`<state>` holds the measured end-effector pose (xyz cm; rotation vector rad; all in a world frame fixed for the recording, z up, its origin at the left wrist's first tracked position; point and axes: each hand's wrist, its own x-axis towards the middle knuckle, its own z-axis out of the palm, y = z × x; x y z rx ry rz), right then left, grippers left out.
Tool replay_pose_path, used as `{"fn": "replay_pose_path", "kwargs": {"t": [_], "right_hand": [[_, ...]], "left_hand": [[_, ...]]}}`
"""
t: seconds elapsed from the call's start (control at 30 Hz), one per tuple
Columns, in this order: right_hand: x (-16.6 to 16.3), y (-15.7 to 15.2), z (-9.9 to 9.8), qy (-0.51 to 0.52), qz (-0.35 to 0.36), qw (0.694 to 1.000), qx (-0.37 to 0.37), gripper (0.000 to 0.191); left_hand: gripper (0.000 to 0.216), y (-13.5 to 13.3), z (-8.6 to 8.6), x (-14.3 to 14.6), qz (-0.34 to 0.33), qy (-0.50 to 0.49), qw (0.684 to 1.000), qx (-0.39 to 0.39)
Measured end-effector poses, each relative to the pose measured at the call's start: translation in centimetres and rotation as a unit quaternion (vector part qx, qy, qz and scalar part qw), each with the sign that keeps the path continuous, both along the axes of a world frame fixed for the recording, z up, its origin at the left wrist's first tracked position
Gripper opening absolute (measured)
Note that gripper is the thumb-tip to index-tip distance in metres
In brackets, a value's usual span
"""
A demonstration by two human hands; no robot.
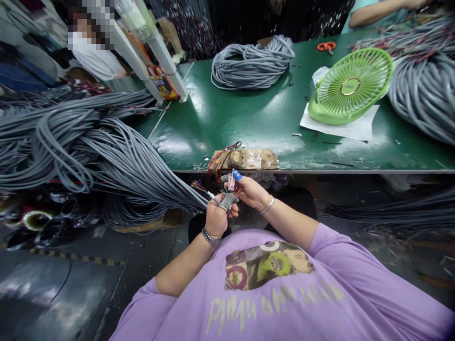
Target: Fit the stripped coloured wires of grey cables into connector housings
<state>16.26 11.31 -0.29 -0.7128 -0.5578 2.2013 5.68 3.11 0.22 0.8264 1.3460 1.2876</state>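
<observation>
Just under the near bench (249,118) edge, the left hand (216,219) is wrapped around the ends of the grey cables (177,189). The right hand (250,192) pinches thin coloured wires (236,193) (one fingertip wears a blue cap (237,175)). Holding tight and picking one wire at a time seems best. Which wire is pinched is too small to tell.

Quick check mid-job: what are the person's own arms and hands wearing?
Short purple sleeves on both arms. The left hand has a metal link band at its wrist; the right hand a thin bangle. A blue cap covers one right fingertip; grey wraps cover a left finger.
</observation>
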Motion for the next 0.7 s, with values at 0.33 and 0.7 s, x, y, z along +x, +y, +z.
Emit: {"fn": "replay_pose_path", "kwargs": {"t": [0.33,0.7], "right_hand": [[0.7,0.1,-0.4,-0.04,0.076,0.996,0.01,0.055],[0.2,-0.4,-0.9,-0.017,-0.001,0.998,0.053,0.046]], "left_hand": [[0.034,-1.5,0.3,-0.4,0.008,0.019,0.999,0.026],[0.032,-1.0,0.9,0.2,0.074,0.013,0.996,0.04]]}}
